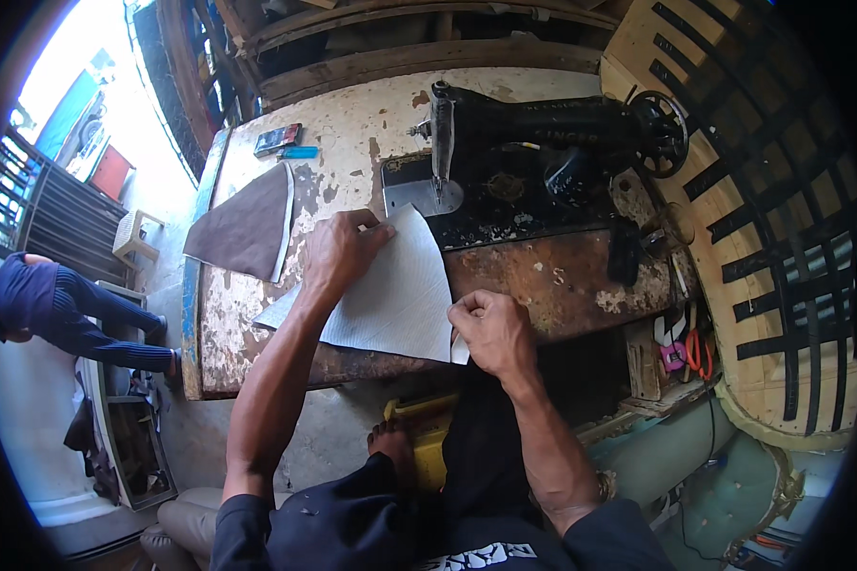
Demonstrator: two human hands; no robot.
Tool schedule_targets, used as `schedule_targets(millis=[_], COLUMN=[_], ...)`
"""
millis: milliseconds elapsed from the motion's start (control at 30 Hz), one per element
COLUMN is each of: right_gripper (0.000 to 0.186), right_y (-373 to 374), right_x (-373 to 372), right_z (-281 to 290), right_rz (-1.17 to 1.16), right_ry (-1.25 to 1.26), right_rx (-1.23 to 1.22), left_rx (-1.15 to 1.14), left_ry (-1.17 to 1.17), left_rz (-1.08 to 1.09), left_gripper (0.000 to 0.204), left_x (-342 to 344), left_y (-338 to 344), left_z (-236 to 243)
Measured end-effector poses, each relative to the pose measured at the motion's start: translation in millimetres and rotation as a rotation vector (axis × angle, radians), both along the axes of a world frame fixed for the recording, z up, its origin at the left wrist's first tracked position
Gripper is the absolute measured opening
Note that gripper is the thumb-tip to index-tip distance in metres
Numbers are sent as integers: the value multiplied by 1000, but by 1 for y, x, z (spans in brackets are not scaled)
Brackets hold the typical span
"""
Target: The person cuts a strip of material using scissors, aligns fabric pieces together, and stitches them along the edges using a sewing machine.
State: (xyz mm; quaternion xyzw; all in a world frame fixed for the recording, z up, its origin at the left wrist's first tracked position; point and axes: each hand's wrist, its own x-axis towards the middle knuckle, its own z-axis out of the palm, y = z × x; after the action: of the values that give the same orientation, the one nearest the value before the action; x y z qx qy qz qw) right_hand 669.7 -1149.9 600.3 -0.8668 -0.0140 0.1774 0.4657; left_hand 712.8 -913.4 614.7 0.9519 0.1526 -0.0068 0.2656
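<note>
A pale grey-white piece of fabric or leather [397,295], cut in a tapered shape, lies in front of the black sewing machine [533,128]. Its narrow top reaches the metal plate below the needle. My left hand [341,249] pinches it near that top edge, fingers closed. At the lower right corner, my right hand [490,328] pinches the long edge, where a second layer shows under it. To the left rests a separate brown piece [243,224] with a pale edge, touched by neither hand.
The worn, peeling table [343,143] also bears a small dark box [278,140] and a blue item [301,152]. Orange-handled scissors [697,354] hang at the right. A webbed wooden frame [762,228] stands close on the right. Another person [67,309] bends over at far left.
</note>
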Motion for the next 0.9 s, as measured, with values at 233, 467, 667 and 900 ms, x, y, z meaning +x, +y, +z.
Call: schedule_targets(millis=[233,467,667,900], right_gripper=[29,31,29,20], right_y=[0,-3,-25,-33], right_x=[0,-3,-9,19], right_z=[2,9,11,22], right_rz=[-13,26,-66,-83], right_ry=[-42,-65,-167,-338], right_rx=[-25,-37,152,391], left_rx=[-9,223,282,136], left_ry=[19,-160,-427,-666], left_rz=[28,-25,-185,-418], left_gripper=[35,40,30,24], left_x=[1,-4,-11,-10], left_y=[-3,-19,-49,-47], left_z=[-4,-12,-33,-40])
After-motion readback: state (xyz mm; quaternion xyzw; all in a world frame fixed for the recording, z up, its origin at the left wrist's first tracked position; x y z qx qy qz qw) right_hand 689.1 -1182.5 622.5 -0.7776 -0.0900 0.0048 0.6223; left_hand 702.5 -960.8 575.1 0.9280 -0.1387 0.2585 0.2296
